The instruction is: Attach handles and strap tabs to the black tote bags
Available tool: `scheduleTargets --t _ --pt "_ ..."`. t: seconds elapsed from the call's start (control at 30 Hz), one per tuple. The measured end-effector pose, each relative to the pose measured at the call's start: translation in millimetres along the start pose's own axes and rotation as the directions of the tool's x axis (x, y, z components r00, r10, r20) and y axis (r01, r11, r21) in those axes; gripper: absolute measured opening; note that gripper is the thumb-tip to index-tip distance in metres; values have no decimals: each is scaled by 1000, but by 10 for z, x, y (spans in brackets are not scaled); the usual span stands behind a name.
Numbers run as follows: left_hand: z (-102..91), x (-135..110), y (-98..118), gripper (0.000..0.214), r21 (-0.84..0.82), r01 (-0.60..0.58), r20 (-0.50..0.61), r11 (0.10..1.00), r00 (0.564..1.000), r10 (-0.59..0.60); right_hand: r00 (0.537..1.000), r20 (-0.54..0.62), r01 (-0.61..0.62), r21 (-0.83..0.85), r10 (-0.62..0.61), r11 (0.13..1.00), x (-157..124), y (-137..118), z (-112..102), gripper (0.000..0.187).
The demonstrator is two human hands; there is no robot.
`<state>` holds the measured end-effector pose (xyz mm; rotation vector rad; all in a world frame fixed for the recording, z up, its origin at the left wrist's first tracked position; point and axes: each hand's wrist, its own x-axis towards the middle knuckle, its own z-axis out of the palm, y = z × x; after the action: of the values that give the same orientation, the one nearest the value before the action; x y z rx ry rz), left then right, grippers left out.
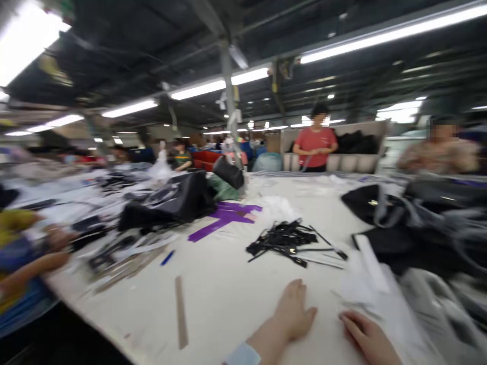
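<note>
My left hand (pixel 294 313) lies on the pale tabletop (pixel 224 304), thumb apart and fingers stretched forward, with nothing visible in it. Beyond its fingertips is a loose heap of thin black straps (pixel 283 241), some with small shiny metal bits. To the right, my right hand (pixel 367 335) has thumb and fingers drawn together near the table; whatever may be between them is hidden. Just past it lies white sheet material (pixel 365 284) with a thin pale strip on it, blurred.
Purple strips (pixel 228 218), a blue pen-like object (pixel 167 257) and a brown flat strip (pixel 181 312) lie leftward. Black bags (pixel 403 243) and clear plastic (pixel 437 299) crowd the right. A co-worker's arm (pixel 41 266) reaches in at left; a person in red (pixel 315 144) stands across the table.
</note>
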<state>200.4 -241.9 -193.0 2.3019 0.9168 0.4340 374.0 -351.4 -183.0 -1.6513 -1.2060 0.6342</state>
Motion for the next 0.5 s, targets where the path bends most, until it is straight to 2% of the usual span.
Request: scheduleTargets --t 0.07,0.2,0.3,0.4,0.43,0.5 --pt "46 20 -40 62 166 -71 70 984 996 60 984 5 -176 -16 177 984 -82 40 13 30" --pt "153 254 -235 58 340 -187 82 922 982 168 954 -108 -276 47 280 960 -28 -13 28 19" --pt "272 319 -428 55 370 -252 53 894 967 250 954 -105 -273 89 281 958 -120 -269 -100 19" --pt "256 313 -450 51 375 -267 19 888 960 281 975 -130 -175 56 181 983 -277 -588 -509 21" --pt "185 314 -355 49 374 -275 4 886 956 295 976 -193 -116 -61 102 991 -299 -654 -723 24" --pt "-70 308 33 45 372 -330 -43 868 928 371 956 -287 -114 -154 66 981 -270 -676 -1233 25"
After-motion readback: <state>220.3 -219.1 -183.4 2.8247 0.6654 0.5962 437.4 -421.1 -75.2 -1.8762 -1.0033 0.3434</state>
